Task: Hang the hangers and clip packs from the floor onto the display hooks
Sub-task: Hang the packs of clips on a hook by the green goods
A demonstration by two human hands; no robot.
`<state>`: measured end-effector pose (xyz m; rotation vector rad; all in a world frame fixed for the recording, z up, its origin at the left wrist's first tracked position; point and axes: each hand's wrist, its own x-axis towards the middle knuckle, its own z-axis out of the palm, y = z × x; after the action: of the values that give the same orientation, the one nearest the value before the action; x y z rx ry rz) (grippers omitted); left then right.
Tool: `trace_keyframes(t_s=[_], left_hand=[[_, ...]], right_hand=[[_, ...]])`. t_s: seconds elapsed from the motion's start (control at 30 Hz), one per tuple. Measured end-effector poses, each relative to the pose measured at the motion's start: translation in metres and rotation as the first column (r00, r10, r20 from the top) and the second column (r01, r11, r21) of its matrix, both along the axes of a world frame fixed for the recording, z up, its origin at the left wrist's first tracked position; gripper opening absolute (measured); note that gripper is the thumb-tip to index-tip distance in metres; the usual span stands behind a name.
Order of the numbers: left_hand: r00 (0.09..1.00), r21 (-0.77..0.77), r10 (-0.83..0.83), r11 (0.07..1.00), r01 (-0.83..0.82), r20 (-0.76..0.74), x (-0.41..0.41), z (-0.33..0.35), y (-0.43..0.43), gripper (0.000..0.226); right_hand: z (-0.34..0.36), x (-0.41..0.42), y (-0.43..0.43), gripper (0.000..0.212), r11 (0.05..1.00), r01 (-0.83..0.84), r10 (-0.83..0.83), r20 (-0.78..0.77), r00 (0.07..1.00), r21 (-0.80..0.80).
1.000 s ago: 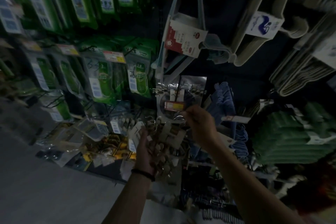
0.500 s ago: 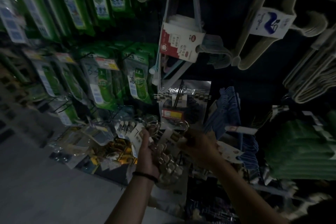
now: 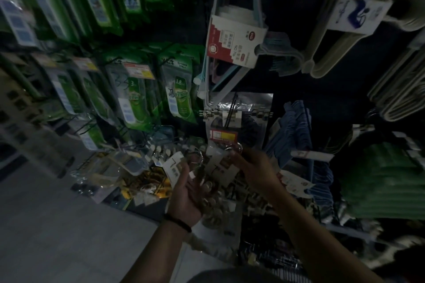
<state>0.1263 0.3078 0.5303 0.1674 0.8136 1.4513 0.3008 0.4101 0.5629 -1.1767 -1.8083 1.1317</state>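
A bunch of clip packs (image 3: 208, 193), metal clips on white cards, lies cradled in the left hand (image 3: 184, 200). The right hand (image 3: 255, 167) pinches one carded pack (image 3: 222, 166) just below a silvery bagged pack (image 3: 239, 119) hanging on a black display hook (image 3: 233, 104). Blue hangers (image 3: 296, 131) hang just right of it

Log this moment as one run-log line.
stage: pack pickup | left hand: holds clip-pack bundle | right hand: pinches one clip pack from it | display: silver pack hangs above hands
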Motion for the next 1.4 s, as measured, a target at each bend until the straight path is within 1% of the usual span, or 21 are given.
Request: trace_keyframes(t_s=[0.07,0.17,0.2,0.27,0.33,0.4,0.47,0.53,0.6,0.67,0.7,0.73,0.77,0.8,0.87,0.97,1.03,1.13,1.27,1.33,1.4], left_hand=[[0.999,-0.023,0.006,1.000,-0.005,0.037,0.007,-0.004,-0.008,0.046],[0.998,-0.072,-0.064,0.995,0.063,0.000,0.015,-0.020,-0.010,0.067],[0.998,-0.077,-0.070,0.995,0.069,-0.007,0.017,-0.019,-0.011,0.065],[0.998,-0.071,-0.060,0.996,0.058,-0.017,0.018,-0.017,-0.011,0.048],[0.999,-0.080,-0.031,0.996,0.028,-0.036,0.018,-0.021,-0.015,0.044],[0.999,-0.109,-0.006,0.994,0.002,-0.037,0.016,-0.029,-0.026,0.043],[1.000,-0.086,0.007,0.996,-0.006,0.006,0.012,-0.032,-0.034,0.043],[0.998,-0.026,0.052,0.998,-0.051,0.043,-0.005,-0.040,-0.037,0.044],[0.986,0.061,0.088,0.993,-0.098,0.143,-0.026,-0.036,-0.029,0.077],[0.975,0.094,0.102,0.988,-0.123,0.198,-0.037,-0.018,-0.015,0.087],[0.971,0.103,0.093,0.988,-0.118,0.218,-0.039,-0.006,-0.006,0.079],[0.969,0.095,0.093,0.989,-0.117,0.231,-0.040,0.004,0.004,0.063],[0.970,0.087,0.104,0.988,-0.126,0.221,-0.038,0.014,0.014,0.046],[0.975,0.084,0.122,0.987,-0.140,0.184,-0.038,0.019,0.024,0.038],[0.988,0.093,0.126,0.987,-0.135,0.092,-0.033,0.031,0.040,0.037],[0.994,0.115,0.112,0.987,-0.110,-0.011,-0.022,0.044,0.056,0.033],[0.996,0.124,0.070,0.990,-0.064,-0.050,-0.017,0.051,0.062,0.034],[0.999,0.137,-0.015,0.990,0.021,-0.046,-0.020,0.055,0.062,0.032],[0.999,0.135,0.053,0.990,-0.051,-0.011,-0.019,0.072,0.063,0.030],[0.997,0.137,0.071,0.988,-0.070,-0.003,-0.015,0.079,0.067,0.030],[0.995,0.126,0.097,0.988,-0.094,-0.019,-0.012,0.084,0.070,0.030]], right_hand=[[0.004,-0.002,0.001,0.030,1.000,0.013,-0.013,-0.021,1.000,-0.012],[0.006,-0.007,-0.004,0.031,1.000,-0.012,0.012,-0.045,0.999,-0.013],[0.005,-0.008,-0.005,0.032,1.000,-0.004,0.004,-0.033,0.999,-0.020],[0.006,-0.007,-0.008,0.029,0.999,0.027,-0.029,-0.049,0.998,-0.035],[0.007,-0.003,-0.008,0.029,0.995,0.098,-0.100,-0.086,0.991,-0.030],[0.007,0.003,-0.004,0.034,0.987,0.158,-0.158,-0.069,0.985,-0.003],[0.009,0.011,0.002,0.029,0.989,0.144,-0.143,-0.019,0.989,0.037],[0.009,0.018,0.007,0.026,0.993,0.108,-0.113,0.097,0.989,0.057],[0.004,0.023,0.011,0.023,0.995,0.061,-0.077,0.225,0.971,0.077],[-0.003,0.024,0.011,0.019,0.995,0.000,-0.035,0.339,0.940,0.104],[-0.008,0.023,0.013,0.020,0.993,-0.020,-0.027,0.383,0.923,0.119],[-0.012,0.022,0.014,0.020,0.990,-0.039,-0.022,0.412,0.911,0.138],[-0.014,0.020,0.014,0.018,0.988,-0.055,-0.013,0.433,0.901,0.144],[-0.016,0.018,0.014,0.015,0.987,-0.067,-0.007,0.450,0.893,0.148],[-0.018,0.013,0.016,0.014,0.986,-0.075,0.000,0.456,0.890,0.146],[-0.015,0.009,0.018,0.030,0.984,-0.056,-0.017,0.399,0.917,0.172],[-0.013,0.007,0.021,0.034,0.975,-0.060,-0.027,0.378,0.925,0.215],[-0.014,0.004,0.027,0.038,0.971,-0.074,-0.025,0.400,0.916,0.229],[-0.017,0.000,0.039,0.024,0.939,-0.112,-0.020,0.376,0.926,0.324],[-0.015,-0.005,0.046,0.018,0.954,-0.146,0.039,0.374,0.927,0.263],[-0.014,-0.014,0.055,0.021,0.963,-0.126,0.042,0.331,0.943,0.237]])
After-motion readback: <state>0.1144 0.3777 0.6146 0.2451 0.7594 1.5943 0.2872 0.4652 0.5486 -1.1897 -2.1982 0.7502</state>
